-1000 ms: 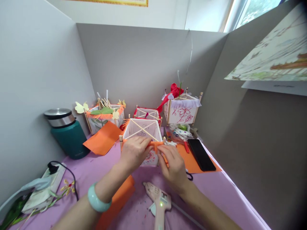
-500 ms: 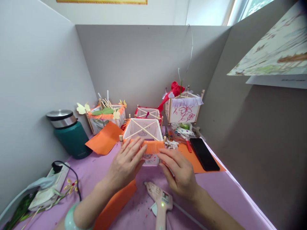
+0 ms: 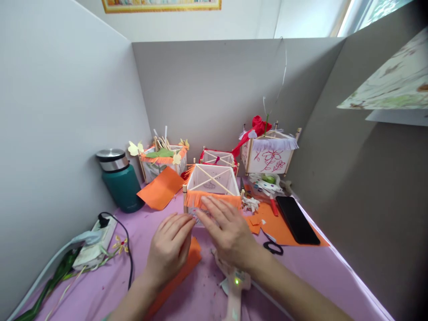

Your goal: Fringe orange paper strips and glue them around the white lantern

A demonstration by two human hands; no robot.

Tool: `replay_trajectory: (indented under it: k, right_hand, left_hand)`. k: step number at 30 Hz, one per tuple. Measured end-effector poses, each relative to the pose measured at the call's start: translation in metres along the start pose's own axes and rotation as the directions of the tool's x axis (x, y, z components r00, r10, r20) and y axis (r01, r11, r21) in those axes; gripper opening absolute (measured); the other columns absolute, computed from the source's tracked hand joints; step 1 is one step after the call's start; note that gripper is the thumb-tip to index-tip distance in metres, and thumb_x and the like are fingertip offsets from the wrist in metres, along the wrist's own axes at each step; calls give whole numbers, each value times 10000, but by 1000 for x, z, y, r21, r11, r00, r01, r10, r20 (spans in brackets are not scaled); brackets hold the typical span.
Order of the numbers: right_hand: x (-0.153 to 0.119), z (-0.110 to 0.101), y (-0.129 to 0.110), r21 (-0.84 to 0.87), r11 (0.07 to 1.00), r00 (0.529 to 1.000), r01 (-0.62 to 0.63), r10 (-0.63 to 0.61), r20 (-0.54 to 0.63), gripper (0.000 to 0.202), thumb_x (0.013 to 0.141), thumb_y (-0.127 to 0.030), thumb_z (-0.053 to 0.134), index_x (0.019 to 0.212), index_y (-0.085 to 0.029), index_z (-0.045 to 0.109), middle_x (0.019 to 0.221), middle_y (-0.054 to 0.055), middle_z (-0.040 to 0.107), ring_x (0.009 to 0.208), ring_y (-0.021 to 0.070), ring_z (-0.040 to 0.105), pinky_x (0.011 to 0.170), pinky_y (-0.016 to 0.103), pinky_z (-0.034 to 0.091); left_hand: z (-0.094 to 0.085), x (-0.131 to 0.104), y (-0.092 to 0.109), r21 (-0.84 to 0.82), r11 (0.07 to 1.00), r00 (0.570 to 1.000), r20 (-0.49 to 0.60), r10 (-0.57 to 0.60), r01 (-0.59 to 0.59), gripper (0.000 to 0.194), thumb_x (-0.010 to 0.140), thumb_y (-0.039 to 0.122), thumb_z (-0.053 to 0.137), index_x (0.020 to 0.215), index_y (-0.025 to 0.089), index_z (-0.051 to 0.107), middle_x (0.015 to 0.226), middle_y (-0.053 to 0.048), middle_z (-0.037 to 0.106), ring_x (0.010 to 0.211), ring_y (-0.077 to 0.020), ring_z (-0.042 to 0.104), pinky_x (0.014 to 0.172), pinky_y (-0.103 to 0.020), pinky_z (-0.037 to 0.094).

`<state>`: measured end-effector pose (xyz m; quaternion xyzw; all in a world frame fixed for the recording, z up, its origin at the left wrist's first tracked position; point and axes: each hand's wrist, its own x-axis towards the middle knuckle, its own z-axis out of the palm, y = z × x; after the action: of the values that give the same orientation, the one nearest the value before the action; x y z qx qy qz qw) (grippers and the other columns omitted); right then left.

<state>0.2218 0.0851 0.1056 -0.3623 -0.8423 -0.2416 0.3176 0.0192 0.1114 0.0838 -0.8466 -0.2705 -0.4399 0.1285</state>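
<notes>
A white paper box lantern [image 3: 213,178] with a stick frame and crossed sticks on top stands in the middle of the table. Orange fringe [image 3: 194,199] runs along its near top edge. My right hand [image 3: 230,229] lies against the fringe with its fingers stretched out and holds nothing. Close to the lower left of the front panel is my left hand [image 3: 170,245], its fingers bent together; whether anything is between them is hidden. A glue gun [image 3: 236,285] with a green light lies below my right hand, partly covered by it.
Left are a teal bottle [image 3: 121,185], a power strip [image 3: 96,249] and orange paper [image 3: 161,188]. Other lanterns stand behind, one with purple fringe [image 3: 272,145]. Black scissors [image 3: 273,248], a phone [image 3: 297,220] and a red pen [image 3: 273,206] lie right.
My right hand has moved left across the fringe. My left hand has left the fringe and come down beside the lantern's lower front. The view has shifted, and the scissors show now.
</notes>
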Motion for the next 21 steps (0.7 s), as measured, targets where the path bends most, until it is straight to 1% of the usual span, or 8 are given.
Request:
replay_trajectory:
  k: [3,5,7,9,11,15,18,21]
  right_hand:
    - [-2,17,-2,3,1000,978,19,-19,206,403,819,-102,512,1218,-77,555,1215,184,608,1152,277,516,971,475,399]
    - [-7,19,-5,44,999,965,2,-13,263,300,820,-113,526,1106,-112,614,1052,140,673,1000,250,576,884,440,435]
    - [-12,13,-8,64,997,976,-31,16,218,220,859,-127,500,1027,-148,642,928,99,688,883,217,590,796,394,440]
    - [-16,2,-10,58,995,988,-78,70,136,207,895,-146,464,969,-160,657,833,78,683,778,194,583,706,351,425]
    - [-22,-8,-11,50,991,990,-126,122,76,217,907,-162,450,923,-153,667,769,74,676,702,183,573,631,322,404]
    - [-46,-24,-9,72,978,981,-194,193,20,205,894,-141,465,933,-130,666,757,81,689,691,183,606,610,305,435]
    - [-70,-33,-11,94,966,970,-240,242,-8,193,867,-115,504,980,-138,659,771,76,698,670,183,624,601,306,465]
    - [-89,-39,-22,152,942,952,-298,305,-24,220,843,-90,523,1014,-148,649,730,64,688,613,178,622,559,297,485]
  left_hand:
    - [0,2,-2,-4,999,999,-34,-34,34,358,794,18,533,1102,186,609,1061,-105,685,1008,-227,614,909,-428,491]
    - [0,8,-4,4,1000,998,-61,-22,22,357,797,17,533,1100,188,612,1057,-99,689,1007,-226,610,901,-424,487]
    - [0,19,-7,29,1000,995,-96,5,-2,349,800,26,544,1098,194,616,1037,-86,700,997,-223,605,895,-425,478]
    - [0,36,-9,69,997,988,-151,34,-24,308,801,54,570,1064,203,633,986,-65,717,969,-221,597,897,-436,464]
    - [1,54,-12,101,995,985,-164,43,-27,257,810,85,579,1024,207,649,983,-52,722,971,-231,580,918,-464,440]
    - [7,82,-22,159,986,999,-23,47,-43,189,838,142,562,968,218,678,982,-43,719,1029,-256,548,983,-524,372]
    - [13,86,-32,156,985,997,48,68,-75,172,843,147,557,878,242,697,855,-19,723,983,-236,562,994,-544,358]
    - [18,84,-39,152,986,997,49,67,-74,173,845,156,558,853,255,699,811,-9,720,949,-225,573,992,-550,358]
